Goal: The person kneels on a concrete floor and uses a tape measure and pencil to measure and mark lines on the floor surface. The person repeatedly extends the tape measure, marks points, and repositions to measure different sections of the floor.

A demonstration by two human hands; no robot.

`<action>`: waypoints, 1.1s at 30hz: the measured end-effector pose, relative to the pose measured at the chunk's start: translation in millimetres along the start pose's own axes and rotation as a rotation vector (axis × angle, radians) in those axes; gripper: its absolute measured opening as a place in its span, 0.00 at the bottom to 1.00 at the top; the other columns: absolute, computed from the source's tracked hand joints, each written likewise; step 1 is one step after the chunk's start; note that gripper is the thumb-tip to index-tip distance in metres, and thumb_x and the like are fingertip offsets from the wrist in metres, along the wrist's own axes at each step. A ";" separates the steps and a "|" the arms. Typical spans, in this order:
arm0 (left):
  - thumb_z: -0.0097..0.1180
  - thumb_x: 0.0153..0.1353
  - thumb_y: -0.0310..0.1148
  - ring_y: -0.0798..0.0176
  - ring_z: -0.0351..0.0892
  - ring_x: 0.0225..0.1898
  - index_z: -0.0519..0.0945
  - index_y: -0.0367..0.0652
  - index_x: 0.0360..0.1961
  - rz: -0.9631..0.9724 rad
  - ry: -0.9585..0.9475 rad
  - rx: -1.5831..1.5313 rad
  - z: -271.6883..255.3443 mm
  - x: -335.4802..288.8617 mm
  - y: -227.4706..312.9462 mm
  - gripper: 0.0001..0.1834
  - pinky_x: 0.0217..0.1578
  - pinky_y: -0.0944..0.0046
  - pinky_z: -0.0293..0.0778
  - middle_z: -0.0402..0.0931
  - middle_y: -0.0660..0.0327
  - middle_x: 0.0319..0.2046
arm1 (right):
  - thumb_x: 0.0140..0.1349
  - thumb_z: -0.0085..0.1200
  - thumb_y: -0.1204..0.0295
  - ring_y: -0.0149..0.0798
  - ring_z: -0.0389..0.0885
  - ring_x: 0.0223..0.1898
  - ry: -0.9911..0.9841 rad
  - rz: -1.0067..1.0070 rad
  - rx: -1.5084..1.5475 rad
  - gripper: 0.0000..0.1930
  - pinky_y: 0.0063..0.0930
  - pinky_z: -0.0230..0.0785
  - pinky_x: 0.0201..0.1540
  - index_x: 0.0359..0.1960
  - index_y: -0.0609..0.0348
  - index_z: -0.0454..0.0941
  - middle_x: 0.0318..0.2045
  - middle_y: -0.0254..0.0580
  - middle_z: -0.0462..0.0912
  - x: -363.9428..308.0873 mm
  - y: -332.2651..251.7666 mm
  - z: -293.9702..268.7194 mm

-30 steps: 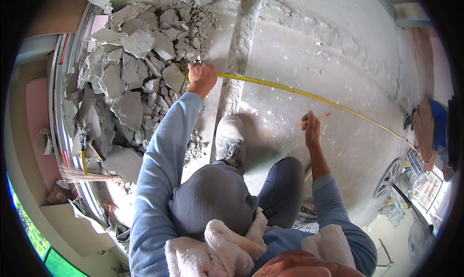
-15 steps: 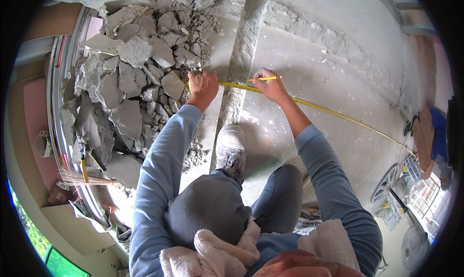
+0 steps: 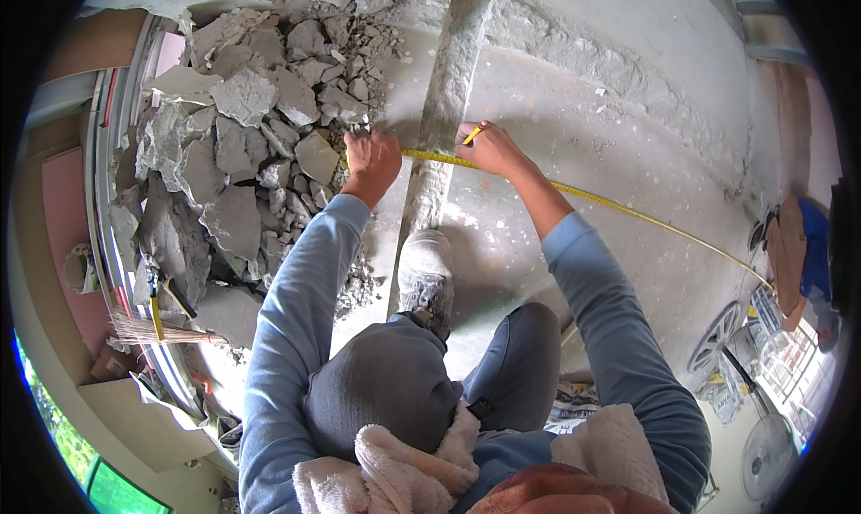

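Observation:
A yellow tape measure blade (image 3: 632, 212) stretches across the concrete floor, over a rough shallow channel (image 3: 430, 187), and away to the right. My left hand (image 3: 373, 160), at the edge of the rubble, is closed on the left end of the blade. Just right of the channel, my right hand (image 3: 496, 152) pinches a yellow pencil (image 3: 473, 135), now slanted and foreshortened. That hand rests at the blade; its lower fingers are partly hidden, and whether the pencil tip touches the floor I cannot make out.
Broken concrete slabs (image 3: 215, 155) are heaped on the left, with a straw broom (image 3: 170, 328) nearby. My shoe (image 3: 426, 267) stands on the channel. At the far right, what looks like a person in blue and brown (image 3: 794, 263) is by the tape's other end. A fan (image 3: 768, 457) stands below.
My right hand has shifted slightly left along the tape and turned, so the pencil has swung from nearly level to slanted. My left hand stays closed on the tape's end, almost unmoved.

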State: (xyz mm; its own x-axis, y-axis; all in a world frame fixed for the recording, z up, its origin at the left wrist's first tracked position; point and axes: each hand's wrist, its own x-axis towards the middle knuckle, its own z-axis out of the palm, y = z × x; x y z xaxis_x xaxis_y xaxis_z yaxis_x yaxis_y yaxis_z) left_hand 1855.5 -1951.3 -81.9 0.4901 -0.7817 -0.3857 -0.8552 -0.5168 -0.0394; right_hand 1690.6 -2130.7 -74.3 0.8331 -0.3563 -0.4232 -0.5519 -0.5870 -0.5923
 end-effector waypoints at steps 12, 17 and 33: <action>0.49 0.65 0.41 0.53 0.79 0.47 0.84 0.49 0.37 -0.010 -0.009 -0.001 0.6 -0.5 -0.6 0.13 0.53 0.42 0.63 0.79 0.56 0.42 | 0.55 0.52 0.65 0.55 0.81 0.42 -0.011 -0.036 -0.114 0.09 0.47 0.71 0.48 0.35 0.54 0.76 0.36 0.49 0.83 12.6 -11.9 -9.4; 0.50 0.65 0.43 0.53 0.80 0.46 0.84 0.49 0.38 -0.008 -0.010 -0.001 -6.0 -1.4 2.2 0.13 0.53 0.44 0.62 0.79 0.56 0.42 | 0.59 0.57 0.66 0.55 0.79 0.32 0.142 -0.034 0.291 0.10 0.45 0.72 0.43 0.33 0.60 0.74 0.27 0.50 0.81 -4.0 -1.2 -26.9; 0.51 0.64 0.42 0.53 0.81 0.41 0.85 0.48 0.35 0.006 0.077 0.045 8.5 -2.0 -1.2 0.13 0.49 0.46 0.63 0.81 0.57 0.37 | 0.64 0.55 0.71 0.49 0.80 0.34 0.429 0.383 0.482 0.08 0.36 0.71 0.38 0.36 0.64 0.76 0.30 0.49 0.80 -360.5 21.4 67.2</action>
State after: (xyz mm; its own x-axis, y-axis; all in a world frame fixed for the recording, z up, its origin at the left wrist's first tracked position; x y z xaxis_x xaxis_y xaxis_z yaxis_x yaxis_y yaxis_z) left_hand 1854.1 -1946.1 -88.9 0.4945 -0.8104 -0.3142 -0.8643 -0.4966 -0.0795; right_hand 1376.0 -1966.0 19.5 0.4665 -0.7818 -0.4137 -0.6791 -0.0169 -0.7339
